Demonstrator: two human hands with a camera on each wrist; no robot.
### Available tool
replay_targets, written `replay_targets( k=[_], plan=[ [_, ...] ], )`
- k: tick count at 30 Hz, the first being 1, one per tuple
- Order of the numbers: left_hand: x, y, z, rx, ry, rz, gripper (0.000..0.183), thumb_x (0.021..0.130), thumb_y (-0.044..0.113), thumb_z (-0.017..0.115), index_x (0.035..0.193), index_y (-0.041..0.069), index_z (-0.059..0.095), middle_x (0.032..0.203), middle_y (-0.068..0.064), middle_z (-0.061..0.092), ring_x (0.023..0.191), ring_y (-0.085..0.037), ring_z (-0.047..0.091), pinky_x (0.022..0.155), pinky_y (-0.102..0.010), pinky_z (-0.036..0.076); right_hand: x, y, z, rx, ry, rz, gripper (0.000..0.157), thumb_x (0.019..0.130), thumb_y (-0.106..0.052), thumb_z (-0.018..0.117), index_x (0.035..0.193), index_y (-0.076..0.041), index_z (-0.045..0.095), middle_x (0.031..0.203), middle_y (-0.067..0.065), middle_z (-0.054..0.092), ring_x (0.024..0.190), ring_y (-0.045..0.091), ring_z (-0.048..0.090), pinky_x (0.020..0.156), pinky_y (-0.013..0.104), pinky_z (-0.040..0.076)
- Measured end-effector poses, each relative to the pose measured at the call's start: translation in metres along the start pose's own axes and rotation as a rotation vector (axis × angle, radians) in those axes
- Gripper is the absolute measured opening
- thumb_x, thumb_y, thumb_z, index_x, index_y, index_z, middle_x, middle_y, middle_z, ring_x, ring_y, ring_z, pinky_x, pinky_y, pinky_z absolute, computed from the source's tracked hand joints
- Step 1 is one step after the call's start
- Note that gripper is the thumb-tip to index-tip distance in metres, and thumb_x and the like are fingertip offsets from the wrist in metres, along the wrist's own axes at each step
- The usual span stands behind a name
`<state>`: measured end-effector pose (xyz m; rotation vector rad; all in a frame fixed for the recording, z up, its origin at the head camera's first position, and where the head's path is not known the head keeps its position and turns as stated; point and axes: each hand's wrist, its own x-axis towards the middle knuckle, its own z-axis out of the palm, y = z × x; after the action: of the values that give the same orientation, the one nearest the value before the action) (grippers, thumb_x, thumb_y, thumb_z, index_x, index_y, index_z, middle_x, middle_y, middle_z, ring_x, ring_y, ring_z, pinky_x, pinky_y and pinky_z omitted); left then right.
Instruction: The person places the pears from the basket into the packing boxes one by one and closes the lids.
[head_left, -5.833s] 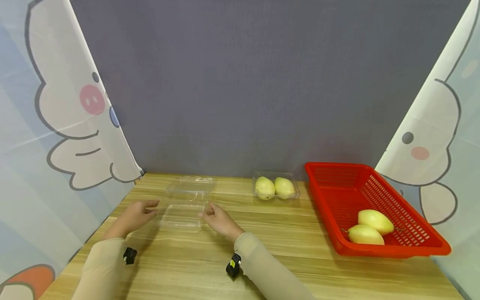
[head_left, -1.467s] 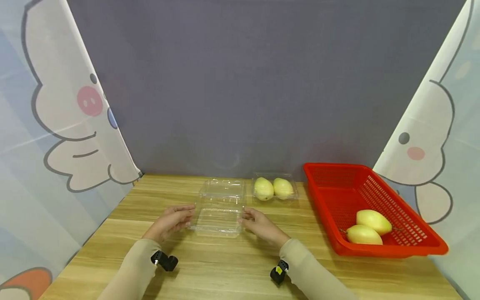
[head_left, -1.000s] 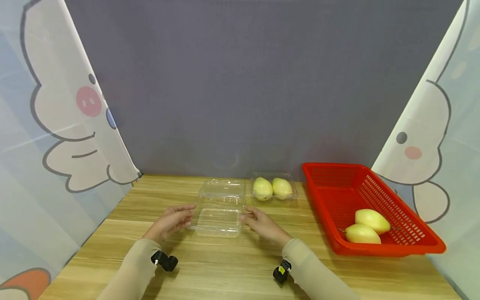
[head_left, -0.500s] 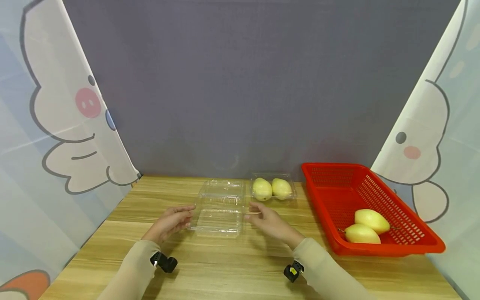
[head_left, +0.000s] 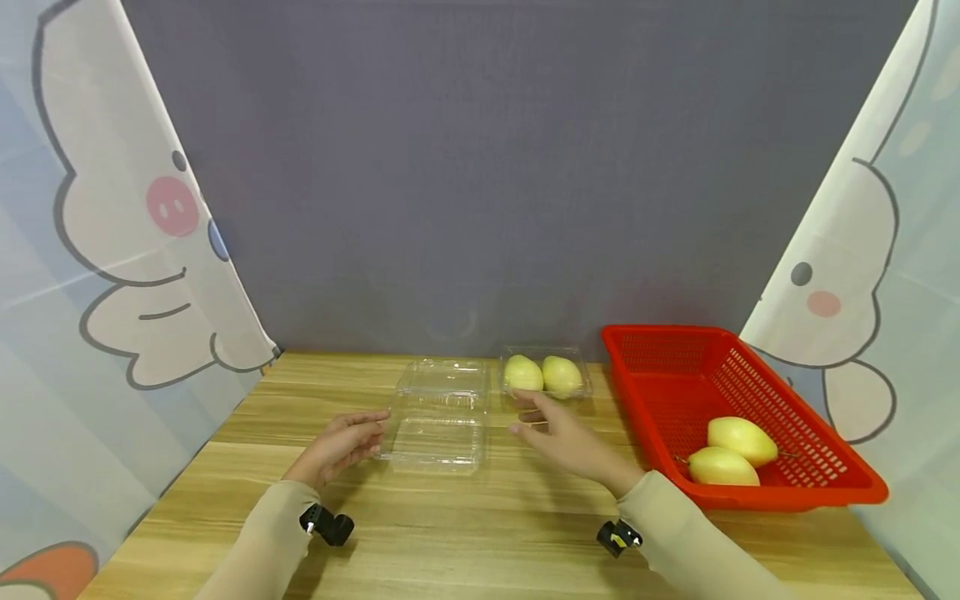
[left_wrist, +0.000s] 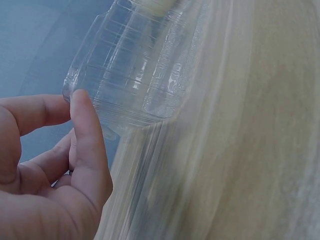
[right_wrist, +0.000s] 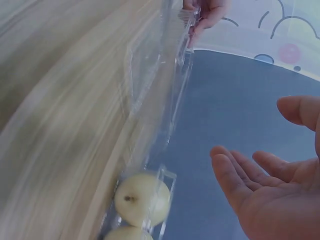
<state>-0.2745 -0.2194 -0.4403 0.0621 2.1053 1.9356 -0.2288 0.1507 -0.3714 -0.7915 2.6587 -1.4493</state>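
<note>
A clear plastic clamshell container [head_left: 438, 417] stands with its lid raised open on the wooden table, in front of me. My left hand [head_left: 348, 442] pinches its left rim between thumb and index finger; the left wrist view shows the fingertips [left_wrist: 82, 102] right at the rim of the clamshell [left_wrist: 140, 70]. My right hand [head_left: 566, 437] is off the container, to its right, fingers spread and holding nothing. In the right wrist view that hand [right_wrist: 280, 185] has its fingers loosely extended. Behind it, a second clear clamshell [head_left: 585, 379] holds two pale yellow pears [head_left: 562, 377].
On the right sits a red plastic basket [head_left: 637, 417] with two more pale yellow pears [head_left: 742, 442] near its front end. A grey backdrop [head_left: 480, 183] rises behind the table [head_left: 465, 533], with cartoon-printed curtains [head_left: 112, 250] at both sides.
Earlier both hands moved the open container rightward to the middle. Since then my right hand has let go of its right side and moved right; the left hand has stayed at the rim.
</note>
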Motion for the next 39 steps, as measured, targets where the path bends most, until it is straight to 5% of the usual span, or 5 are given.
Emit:
replay_targets(
  k=[18,31,39],
  plan=[
    [-0.001,-0.001,-0.003,-0.011,-0.002,0.005,0.05,0.104,0.01,0.053,0.149,-0.008,0.04,0.145,-0.028,0.039,0.102,-0.021,0.054,0.077,-0.021,0.056,-0.031,0.002,-0.048,-0.162,0.047,0.037,0.058,0.099,-0.027,0.066,0.147,-0.001,0.045,0.137,0.014,0.057,0.116,0.033,0.061,0.093,0.045,0.054],
    [-0.001,0.001,-0.002,-0.011,0.006,0.01,0.05,0.104,0.01,0.053,0.148,-0.009,0.04,0.14,-0.025,0.044,0.094,-0.016,0.054,0.075,-0.02,0.055,-0.062,-0.014,-0.106,-0.325,0.063,0.045,0.056,0.098,-0.033,0.067,0.144,-0.005,0.051,0.137,0.012,0.058,0.112,0.025,0.063,0.087,0.036,0.057],
    [-0.001,0.001,-0.003,-0.011,0.009,0.009,0.05,0.104,0.01,0.053,0.148,-0.009,0.04,0.142,-0.025,0.042,0.094,-0.016,0.054,0.075,-0.02,0.055,-0.075,-0.015,-0.137,-0.38,-0.026,0.141,0.056,0.097,-0.037,0.068,0.14,-0.003,0.054,0.13,0.014,0.062,0.109,0.027,0.064,0.079,0.032,0.059]
  ],
)
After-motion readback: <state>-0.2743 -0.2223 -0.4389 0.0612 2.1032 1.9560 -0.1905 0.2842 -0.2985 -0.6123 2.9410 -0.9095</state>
